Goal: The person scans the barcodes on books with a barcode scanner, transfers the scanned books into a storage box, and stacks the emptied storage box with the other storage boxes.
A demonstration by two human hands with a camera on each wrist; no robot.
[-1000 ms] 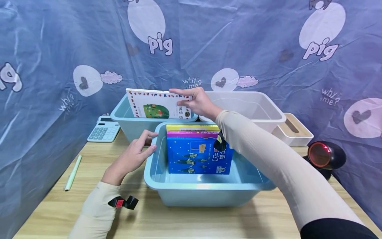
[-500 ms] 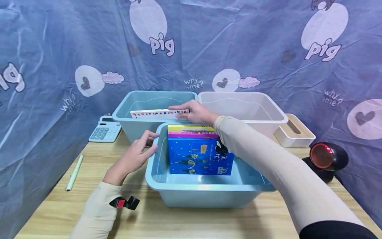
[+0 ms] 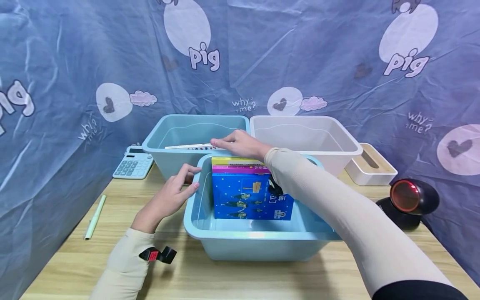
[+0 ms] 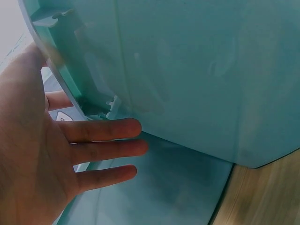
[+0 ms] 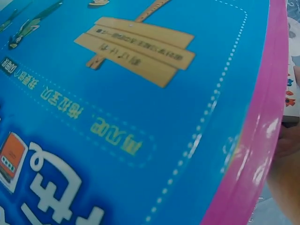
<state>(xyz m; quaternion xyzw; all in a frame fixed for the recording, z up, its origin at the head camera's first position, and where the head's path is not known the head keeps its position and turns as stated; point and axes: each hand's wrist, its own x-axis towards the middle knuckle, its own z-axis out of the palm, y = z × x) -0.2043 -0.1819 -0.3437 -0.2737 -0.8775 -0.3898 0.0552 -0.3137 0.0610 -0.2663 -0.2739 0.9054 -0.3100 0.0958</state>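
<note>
Head view: lowered further than half a second ago at the fingertips of right hand [image 3: 243,144], leaving only a sliver of white book [image 3: 187,146] showing inside rear blue bin [image 3: 165,161]; seemingly nearly settled. Impossible to tell whether pinched or merely touched. At left hand [image 3: 170,196], fingers straight and apart, touching near bin [image 3: 262,250]; to its right, upright inside, blue book [image 3: 240,200].

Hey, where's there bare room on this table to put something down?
Bare table shows on the near side of the front blue bin, and between the green pen and the left hand. The far side is crowded: rear blue bin, gray bin, calculator and white box stand close together.
</note>
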